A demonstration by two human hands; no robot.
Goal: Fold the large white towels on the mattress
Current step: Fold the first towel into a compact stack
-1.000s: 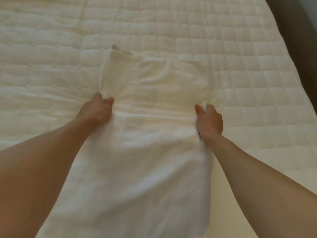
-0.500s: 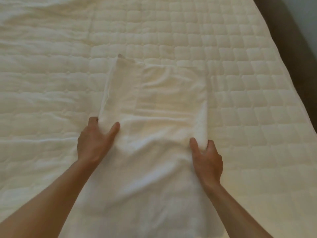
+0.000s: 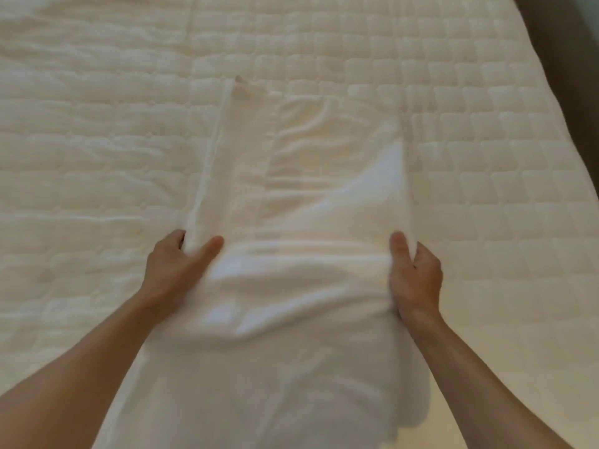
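The towel (image 3: 291, 319) is white cloth, matt and soft-looking, with a smoother strip along its folded left side and loose wrinkles across its middle. The mattress (image 3: 486, 163) under it has a cream quilted fabric cover, also matt, stitched into small padded squares on the right and creased on the left. The dark strip (image 3: 557, 59) past the mattress edge is matt, its material unclear.

towel (image 3: 301, 306) middle blurred, near end cut off
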